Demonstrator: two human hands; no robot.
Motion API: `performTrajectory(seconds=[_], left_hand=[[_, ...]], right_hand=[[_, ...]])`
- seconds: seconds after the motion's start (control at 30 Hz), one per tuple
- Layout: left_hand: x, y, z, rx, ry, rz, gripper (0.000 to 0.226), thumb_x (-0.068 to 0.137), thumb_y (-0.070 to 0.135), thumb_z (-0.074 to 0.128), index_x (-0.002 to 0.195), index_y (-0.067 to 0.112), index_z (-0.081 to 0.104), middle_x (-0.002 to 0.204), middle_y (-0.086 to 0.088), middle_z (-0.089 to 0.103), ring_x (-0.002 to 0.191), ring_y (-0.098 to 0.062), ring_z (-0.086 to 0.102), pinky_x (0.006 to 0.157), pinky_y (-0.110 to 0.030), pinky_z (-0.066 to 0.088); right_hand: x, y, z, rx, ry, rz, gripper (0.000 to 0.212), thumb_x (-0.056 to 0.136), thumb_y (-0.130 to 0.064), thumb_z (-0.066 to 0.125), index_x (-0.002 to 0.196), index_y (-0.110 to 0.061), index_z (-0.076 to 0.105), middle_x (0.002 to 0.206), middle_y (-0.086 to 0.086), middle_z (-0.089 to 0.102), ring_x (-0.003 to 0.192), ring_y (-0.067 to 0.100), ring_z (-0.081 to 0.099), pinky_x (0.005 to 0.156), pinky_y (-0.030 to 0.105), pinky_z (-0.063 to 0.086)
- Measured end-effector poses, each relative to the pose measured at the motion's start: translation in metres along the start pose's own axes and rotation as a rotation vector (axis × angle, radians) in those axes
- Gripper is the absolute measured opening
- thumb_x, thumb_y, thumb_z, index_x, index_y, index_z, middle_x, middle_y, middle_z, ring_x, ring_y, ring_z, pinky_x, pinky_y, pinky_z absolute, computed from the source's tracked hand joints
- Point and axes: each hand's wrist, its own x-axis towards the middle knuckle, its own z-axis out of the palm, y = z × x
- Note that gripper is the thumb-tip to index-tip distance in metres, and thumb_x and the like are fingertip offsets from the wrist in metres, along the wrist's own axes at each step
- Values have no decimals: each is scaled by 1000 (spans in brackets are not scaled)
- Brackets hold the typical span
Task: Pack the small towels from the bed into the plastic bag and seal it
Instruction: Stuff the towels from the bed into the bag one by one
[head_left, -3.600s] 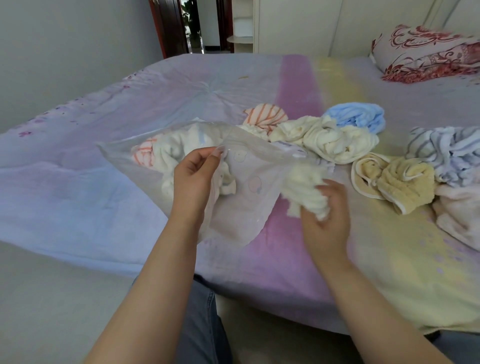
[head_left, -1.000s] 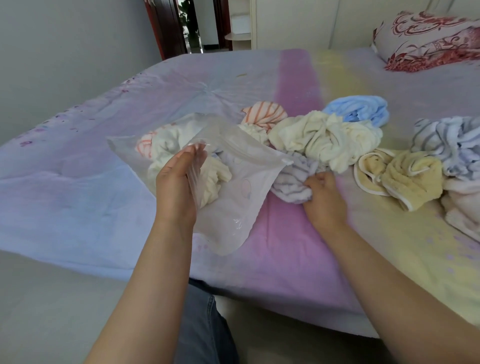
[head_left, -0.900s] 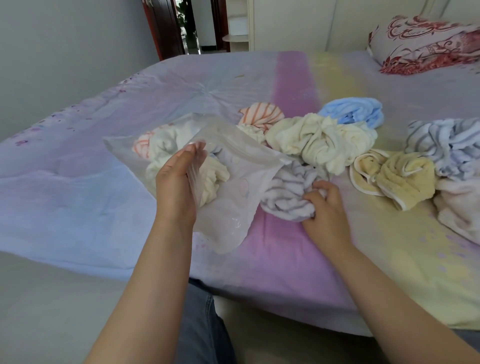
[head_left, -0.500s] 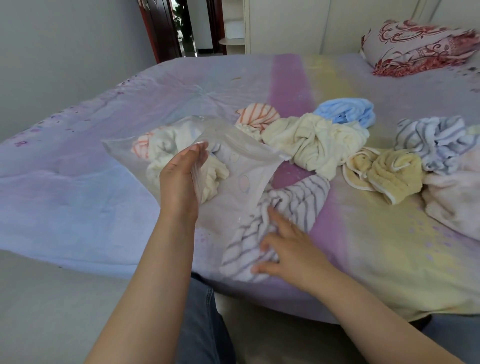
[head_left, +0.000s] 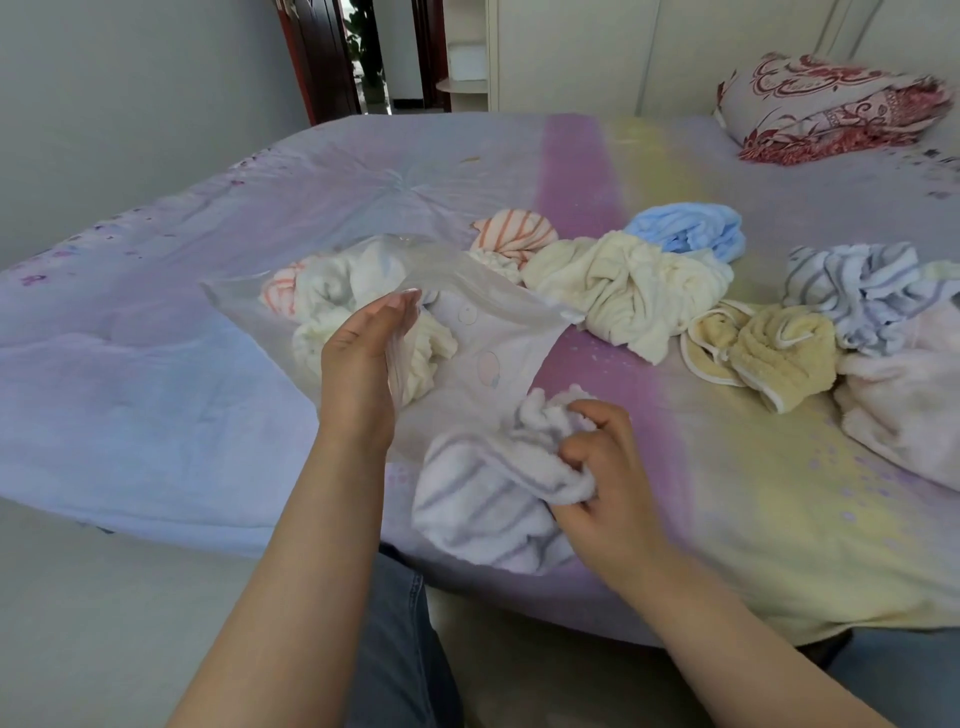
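My left hand (head_left: 363, 364) holds up the open edge of a clear plastic bag (head_left: 493, 332) that lies on the bed (head_left: 156, 374). Several small towels, cream and orange-striped, show through the bag. My right hand (head_left: 597, 467) grips a white towel with grey stripes (head_left: 478, 499), bunched near the bed's front edge just below the bag's mouth. Loose towels lie beyond: an orange-striped one (head_left: 514, 236), a cream one (head_left: 628, 283), a light blue one (head_left: 685, 228), a yellow one (head_left: 769, 353), a blue-striped one (head_left: 857, 286) and a pale pink one (head_left: 909, 410).
A folded red-patterned quilt (head_left: 831, 104) lies at the bed's far right corner. A grey wall runs along the left, with a doorway (head_left: 384, 52) behind the bed. My knees in jeans (head_left: 400, 649) are at the bed's near edge.
My right hand pulled the grey-striped towel out of the pile toward the bed's front edge, spread it briefly, and now bunches it up. My left hand kept the bag held open.
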Motion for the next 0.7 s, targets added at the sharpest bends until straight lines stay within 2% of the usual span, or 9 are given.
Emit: performTrajectory(seconds=[0.1, 0.2, 0.3, 0.37, 0.4, 0.43, 0.57, 0.63, 0.7], left_hand=[[-5, 8, -3, 86, -52, -20, 19, 97, 5, 53, 101, 8, 71, 99, 1, 76, 104, -10, 70, 97, -22, 52], [-8, 19, -9, 160, -93, -60, 24, 99, 7, 45, 103, 12, 69, 96, 5, 76, 89, -3, 72, 87, -21, 56], [-10, 25, -14, 211, -48, 7, 24, 99, 16, 55, 114, 8, 71, 116, 1, 74, 112, -5, 67, 91, -17, 49], [-12, 27, -16, 270, -25, 59, 23, 98, 17, 60, 114, 7, 73, 117, 0, 74, 117, -8, 65, 99, -20, 49], [-13, 28, -17, 300, -27, 82, 22, 97, 15, 61, 112, 6, 73, 114, -1, 75, 116, -7, 66, 98, -19, 49], [-14, 27, -18, 330, -31, 99, 21, 96, 14, 62, 112, 5, 73, 111, 0, 75, 112, -5, 67, 94, -16, 50], [-16, 21, -20, 419, -65, 143, 19, 97, 10, 61, 111, 5, 73, 103, 6, 74, 96, 7, 68, 80, -7, 49], [-16, 20, -20, 418, -76, 138, 17, 96, 9, 62, 108, 9, 73, 102, 7, 75, 97, 4, 69, 81, -9, 49], [-16, 20, -19, 409, -79, 126, 16, 96, 10, 62, 107, 11, 74, 102, 8, 76, 100, 2, 69, 82, -10, 50]], right_hand=[[30, -20, 28, 82, 270, -160, 19, 74, -3, 51, 83, -18, 44, 110, 1, 35, 115, -14, 32, 91, 5, 30], [64, -16, 69, 57, 237, -189, 23, 74, 2, 47, 89, -15, 49, 115, 5, 35, 115, 10, 41, 96, 14, 36], [64, 23, 104, -438, -389, -73, 43, 83, 1, 53, 124, -13, 52, 144, 12, 32, 133, 34, 33, 111, 43, 32], [59, 36, 106, -517, -825, 195, 58, 97, -20, 45, 150, -21, 21, 161, 7, 3, 147, 29, 8, 120, 40, 12], [57, 35, 101, -454, -886, 269, 58, 99, -30, 42, 151, -26, 17, 161, 4, -4, 148, 25, 3, 121, 39, 10], [54, 33, 93, -363, -839, 286, 55, 98, -35, 43, 150, -29, 24, 161, 4, 1, 147, 24, 7, 120, 40, 16], [30, 21, 55, -318, -98, 138, 35, 90, -36, 57, 124, -27, 57, 133, -2, 43, 115, 18, 50, 83, 36, 53], [15, 24, 36, -409, -229, 278, 58, 85, -55, 56, 137, -40, 37, 133, -4, 32, 108, 12, 47, 80, 32, 50], [7, 34, 33, -555, -605, 419, 67, 85, -59, 52, 143, -40, 26, 136, 0, 32, 106, 19, 52, 81, 34, 49]])
